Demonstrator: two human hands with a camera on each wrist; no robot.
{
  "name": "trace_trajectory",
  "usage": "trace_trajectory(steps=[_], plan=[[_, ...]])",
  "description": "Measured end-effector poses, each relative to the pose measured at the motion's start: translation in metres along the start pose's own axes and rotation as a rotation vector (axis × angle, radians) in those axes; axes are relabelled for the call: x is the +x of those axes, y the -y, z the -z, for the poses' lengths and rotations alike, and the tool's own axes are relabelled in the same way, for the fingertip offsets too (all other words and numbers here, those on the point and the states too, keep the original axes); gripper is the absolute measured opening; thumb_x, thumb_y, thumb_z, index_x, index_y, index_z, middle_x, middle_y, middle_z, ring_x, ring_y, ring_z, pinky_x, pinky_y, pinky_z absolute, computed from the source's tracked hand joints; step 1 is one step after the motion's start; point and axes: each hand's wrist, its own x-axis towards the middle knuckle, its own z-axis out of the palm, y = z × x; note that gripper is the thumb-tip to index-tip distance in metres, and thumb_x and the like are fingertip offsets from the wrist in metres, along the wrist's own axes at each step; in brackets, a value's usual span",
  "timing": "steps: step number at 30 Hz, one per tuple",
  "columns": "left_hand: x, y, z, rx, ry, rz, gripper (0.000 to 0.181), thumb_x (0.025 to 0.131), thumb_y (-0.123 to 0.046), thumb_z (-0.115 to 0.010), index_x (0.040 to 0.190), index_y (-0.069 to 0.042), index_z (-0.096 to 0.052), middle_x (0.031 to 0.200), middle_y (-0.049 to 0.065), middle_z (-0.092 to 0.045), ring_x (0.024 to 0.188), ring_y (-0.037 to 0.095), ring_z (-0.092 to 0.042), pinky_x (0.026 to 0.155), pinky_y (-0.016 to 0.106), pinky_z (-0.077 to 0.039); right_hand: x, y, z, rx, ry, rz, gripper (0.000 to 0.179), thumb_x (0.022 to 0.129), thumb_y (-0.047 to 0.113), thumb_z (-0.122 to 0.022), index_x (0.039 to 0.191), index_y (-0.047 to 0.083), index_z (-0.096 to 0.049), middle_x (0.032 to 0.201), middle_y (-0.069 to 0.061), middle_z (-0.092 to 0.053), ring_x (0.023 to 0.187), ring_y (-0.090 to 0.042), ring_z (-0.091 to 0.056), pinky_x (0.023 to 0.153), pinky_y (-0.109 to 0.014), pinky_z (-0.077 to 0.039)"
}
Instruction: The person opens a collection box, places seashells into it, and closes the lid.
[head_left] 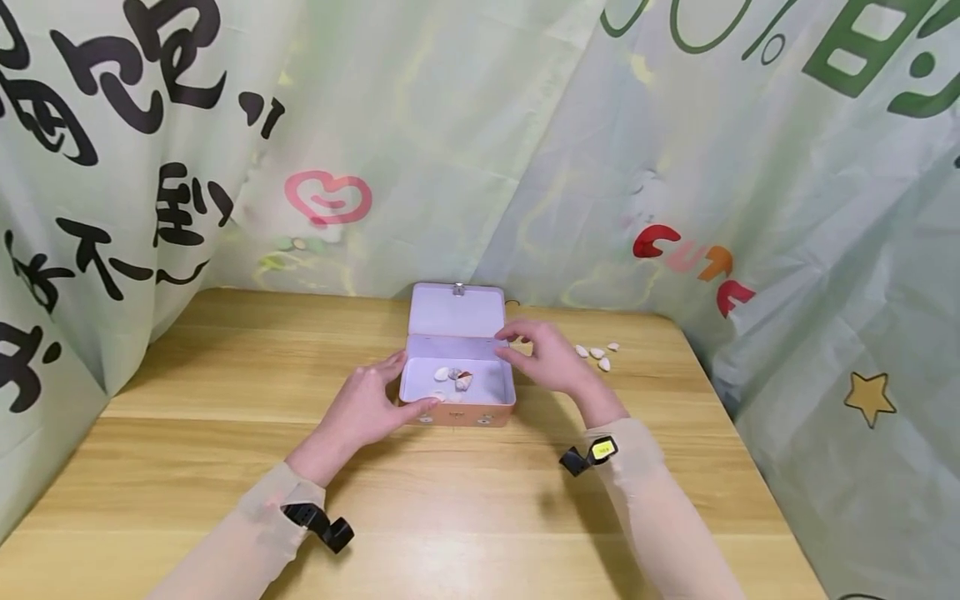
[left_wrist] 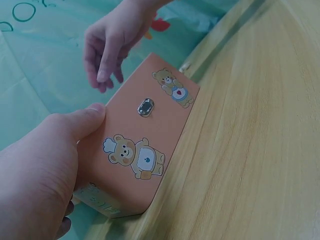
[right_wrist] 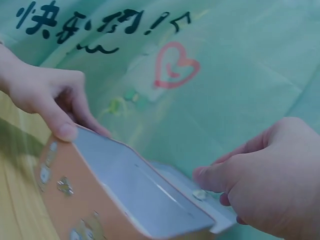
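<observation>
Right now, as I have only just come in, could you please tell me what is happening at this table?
A person's left hand grips a small box by its left side, while the right hand is held at its back right part. The lid is open. A few shells lie inside, and four loose shells lie on the table, to the right of the box.

Box [left_wrist: 127, 117] is finished orange outside, printed with brown bears [left_wrist: 135, 156], and lilac inside. Shells [head_left: 442, 375] are coloured mainly white. Table [head_left: 465, 517] is wood-grained in yellow-brown. Pale-green curtain [head_left: 450, 167] is printed with a pink heart [head_left: 328, 202].
</observation>
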Motion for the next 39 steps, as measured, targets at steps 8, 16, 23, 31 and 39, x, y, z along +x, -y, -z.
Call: trace_trajectory(steps=[8,16,23,31,39], plan=[[-0.001,0.0,0.0,0.003,-0.001,-0.003,0.111,0.081,-0.077,-0.076,0.148,0.008,-0.052,0.151,0.024,-0.052,0.055,0.016,-0.045,0.051,0.035,-0.043,-0.021,-0.023,0.022,-0.03,-0.05,-0.076,0.021,0.101,0.016,-0.075,0.118,0.004,-0.076,0.12,-0.011,-0.074,0.112,-0.032,-0.067,0.095,-0.059,-0.053],[-0.001,0.002,0.0,-0.013,0.004,0.002,0.108,0.082,-0.073,-0.079,0.148,0.008,-0.052,0.151,0.024,-0.051,0.049,0.012,-0.043,0.05,0.034,-0.044,-0.043,-0.048,0.037,-0.046,-0.103,-0.128,0.02,0.1,0.013,-0.076,0.116,0.002,-0.076,0.118,-0.014,-0.073,0.11,-0.034,-0.066,0.091,-0.06,-0.053],[-0.001,0.001,0.0,-0.007,0.011,0.012,0.106,0.083,-0.072,-0.079,0.149,0.007,-0.052,0.152,0.023,-0.051,0.033,0.0,-0.024,0.048,0.031,-0.044,-0.062,-0.066,0.045,-0.046,-0.138,-0.174,0.022,0.101,0.012,-0.074,0.117,-0.002,-0.074,0.115,-0.02,-0.072,0.11,-0.038,-0.064,0.092,-0.061,-0.052],[0.0,-0.001,0.0,-0.02,0.019,0.021,0.104,0.083,-0.068,-0.081,0.149,0.007,-0.052,0.152,0.024,-0.051,0.03,0.001,-0.027,0.042,0.029,-0.042,-0.079,-0.089,0.051,-0.048,-0.204,-0.243,0.024,0.1,0.006,-0.074,0.12,-0.008,-0.072,0.116,-0.023,-0.071,0.108,-0.042,-0.064,0.096,-0.063,-0.048],[0.0,-0.002,0.0,-0.012,0.019,0.027,0.106,0.082,-0.072,-0.079,0.149,0.006,-0.053,0.153,0.021,-0.051,0.031,0.001,-0.027,0.047,0.03,-0.044,-0.095,-0.111,0.056,-0.083,-0.235,-0.3,0.029,0.097,0.002,-0.076,0.123,-0.01,-0.069,0.121,-0.03,-0.066,0.112,-0.048,-0.059,0.097,-0.065,-0.045]])
